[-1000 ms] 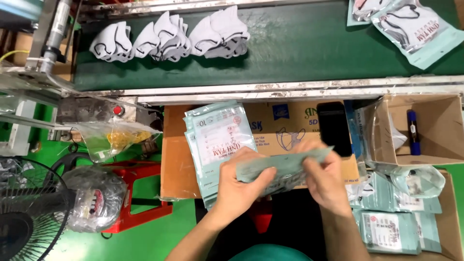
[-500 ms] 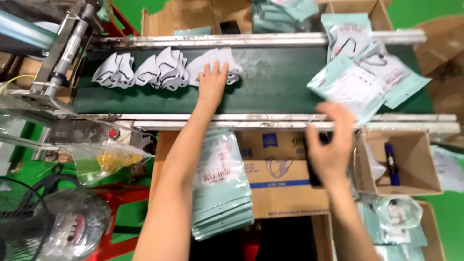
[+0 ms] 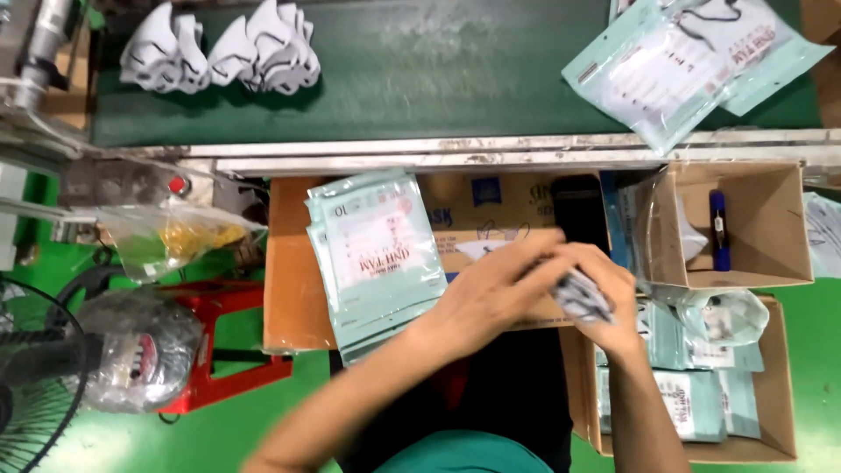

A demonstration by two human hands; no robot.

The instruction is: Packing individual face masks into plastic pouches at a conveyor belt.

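Both my hands meet over a flat cardboard box (image 3: 289, 263) below the belt. My left hand (image 3: 491, 293) and my right hand (image 3: 604, 298) together grip a folded white face mask with dark straps (image 3: 574, 293), blurred by motion. Just left of my hands lies a stack of pale green pouches (image 3: 377, 254). On the green conveyor belt (image 3: 438, 70) several white masks (image 3: 228, 52) lie at the far left, and filled pouches (image 3: 674, 61) lie at the far right.
An open cardboard box (image 3: 762, 254) with a blue pen (image 3: 718, 229) stands right of my hands. Below it another box (image 3: 771, 385) holds packed pouches. A fan (image 3: 35, 385), a red stand (image 3: 219, 350) and a clear bag (image 3: 166, 241) are at the left.
My left hand left the masks on the belt and my right hand left the pouches there. Both came back over the cardboard box, holding one mask. The view tilted down.
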